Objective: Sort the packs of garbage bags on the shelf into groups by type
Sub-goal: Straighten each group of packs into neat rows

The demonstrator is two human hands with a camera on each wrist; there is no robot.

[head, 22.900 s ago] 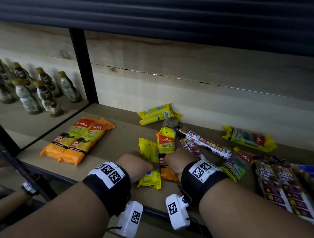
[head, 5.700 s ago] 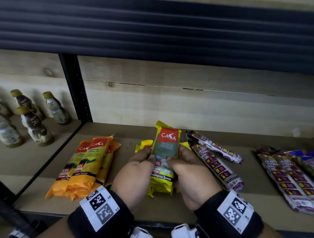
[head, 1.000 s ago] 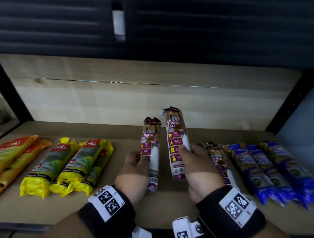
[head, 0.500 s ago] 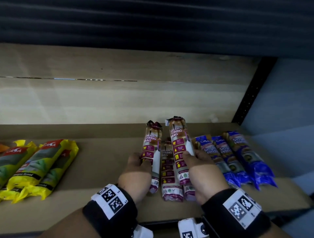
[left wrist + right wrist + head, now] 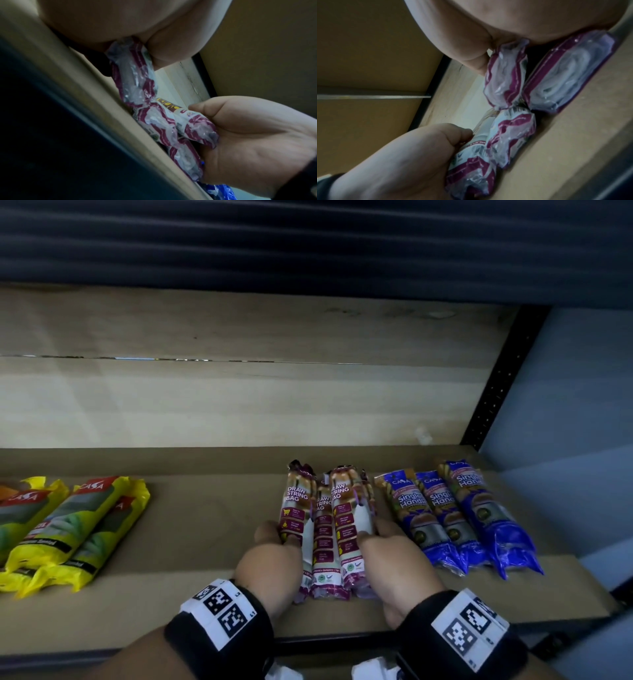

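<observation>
Several maroon-and-white "Draw String Bag" packs lie side by side, lengthwise, in the middle of the wooden shelf. My left hand grips the leftmost pack from its left side. My right hand grips the right pack, thumb on top. A middle pack sits squeezed between them. The left wrist view shows the left-hand pack resting on the shelf. In the right wrist view the right-hand pack sits beside another pack lying on the board.
Three blue "Single Handle" packs lie in a row just right of the right hand. Yellow packs are grouped at the far left. A black upright post bounds the shelf on the right, and wooden boards form the back wall.
Both hands have lowered their draw string packs and pressed them against the pack between them, so the maroon packs now form one tight row.
</observation>
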